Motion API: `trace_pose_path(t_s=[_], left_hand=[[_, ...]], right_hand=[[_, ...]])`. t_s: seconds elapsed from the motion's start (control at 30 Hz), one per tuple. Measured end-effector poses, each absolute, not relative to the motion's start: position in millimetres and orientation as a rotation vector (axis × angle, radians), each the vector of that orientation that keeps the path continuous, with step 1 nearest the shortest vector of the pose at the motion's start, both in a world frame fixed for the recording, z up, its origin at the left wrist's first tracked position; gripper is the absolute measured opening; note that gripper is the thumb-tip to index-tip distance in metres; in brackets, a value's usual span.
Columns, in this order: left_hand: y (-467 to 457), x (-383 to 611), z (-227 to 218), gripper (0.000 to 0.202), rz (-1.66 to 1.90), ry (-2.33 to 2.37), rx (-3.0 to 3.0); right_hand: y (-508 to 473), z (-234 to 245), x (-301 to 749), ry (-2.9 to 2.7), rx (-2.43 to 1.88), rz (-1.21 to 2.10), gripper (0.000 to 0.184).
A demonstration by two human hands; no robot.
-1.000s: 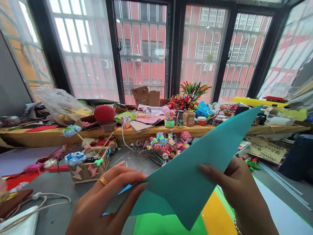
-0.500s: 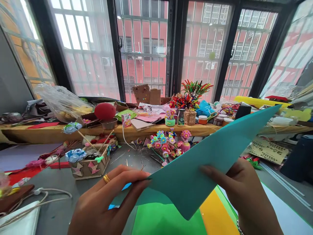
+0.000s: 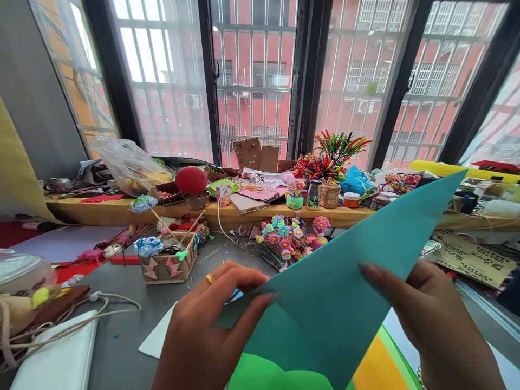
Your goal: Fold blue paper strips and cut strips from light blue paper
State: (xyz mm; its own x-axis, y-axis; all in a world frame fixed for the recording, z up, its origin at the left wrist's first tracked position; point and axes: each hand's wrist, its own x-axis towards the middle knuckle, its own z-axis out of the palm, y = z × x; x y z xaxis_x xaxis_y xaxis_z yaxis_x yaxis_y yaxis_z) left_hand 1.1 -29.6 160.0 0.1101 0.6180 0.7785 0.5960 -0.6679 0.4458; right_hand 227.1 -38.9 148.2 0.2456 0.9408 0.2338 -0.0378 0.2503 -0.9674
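Observation:
A teal sheet of paper is held up in front of me, folded along a slanting upper edge that rises to a point at the right. My left hand, with a gold ring on one finger, pinches the fold's lower left end between thumb and fingers. On the right side, my right hand grips the sheet, thumb on the near face and fingers behind it. Under the teal sheet lie a green sheet and an orange-yellow sheet, both partly covered.
A cardboard box with blue paper flowers stands left of my hands. Pipe-cleaner flowers stand behind the paper. A cord and white pad lie at left. The window ledge carries a red balloon and jars.
The view has turned left, so the background has shifted right. Both hands have kept hold of the teal sheet, and its lower corner now sits lower in view.

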Motion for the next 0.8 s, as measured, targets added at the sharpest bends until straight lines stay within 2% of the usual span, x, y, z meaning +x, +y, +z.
trace_pose_path(t_s=[0.4, 0.63, 0.8], left_hand=[[-30.0, 0.6, 162.1, 0.003, 1.541, 1.282, 2.469], [-31.2, 11.8, 148.4, 0.006, 1.809, 1.369, 2.366], [-36.7, 14.7, 152.2, 0.009, 1.779, 1.244, 2.367]], right_hand=[[-36.4, 148.0, 225.6, -1.118, -1.049, 0.914, 0.014], [-44.3, 159.8, 200.5, -1.114, -1.086, 0.969, 0.015], [-52.3, 158.5, 203.4, -1.254, -1.143, 0.807, 0.013]])
